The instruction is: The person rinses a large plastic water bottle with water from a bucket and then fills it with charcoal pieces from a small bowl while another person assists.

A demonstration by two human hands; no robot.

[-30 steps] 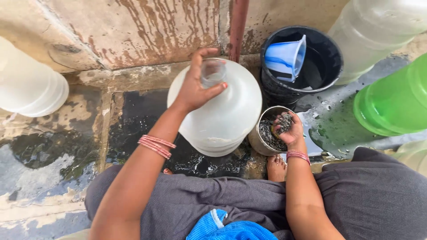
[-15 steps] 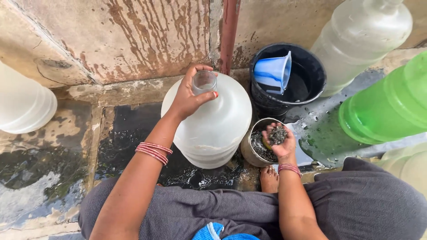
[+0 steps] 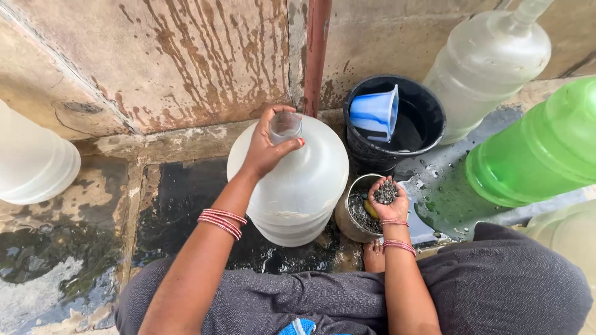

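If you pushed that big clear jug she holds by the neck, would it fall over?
Probably easily. The jug looks empty, so likely light, and the left hand steadies its neck. The wet floor may let it slide.

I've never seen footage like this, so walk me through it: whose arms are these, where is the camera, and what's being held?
The camera sits on the person's head and looks down, so both arms are their own. The left hand grips the neck of a clear water jug standing on the wet floor. The right hand is cupped, palm up, holding dark gravel above a small metal pot. Behind are a black bucket with a blue mug inside, a green jug and more clear jugs.
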